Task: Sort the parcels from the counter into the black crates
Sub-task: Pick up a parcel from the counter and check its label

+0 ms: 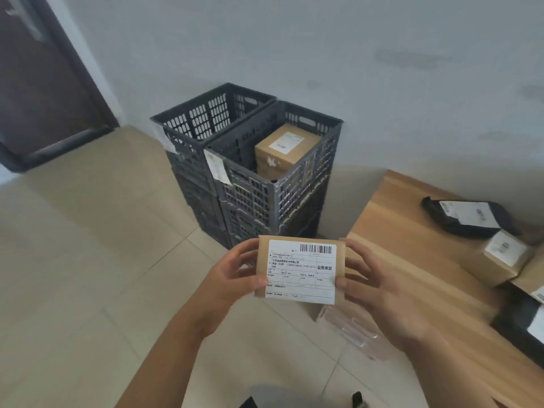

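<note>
Both the left hand (232, 278) and right hand (379, 290) grip the flat parcel (300, 270) by its short ends, label up, the black crates (250, 160) straight ahead beyond the desk's (412, 260) near corner.

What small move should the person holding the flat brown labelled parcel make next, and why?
Probably carry the flat brown cardboard parcel, gripped by the left hand and right hand, forward over the black slatted plastic crates: its label faces up as if being read, and it is not yet in a crate.
</note>
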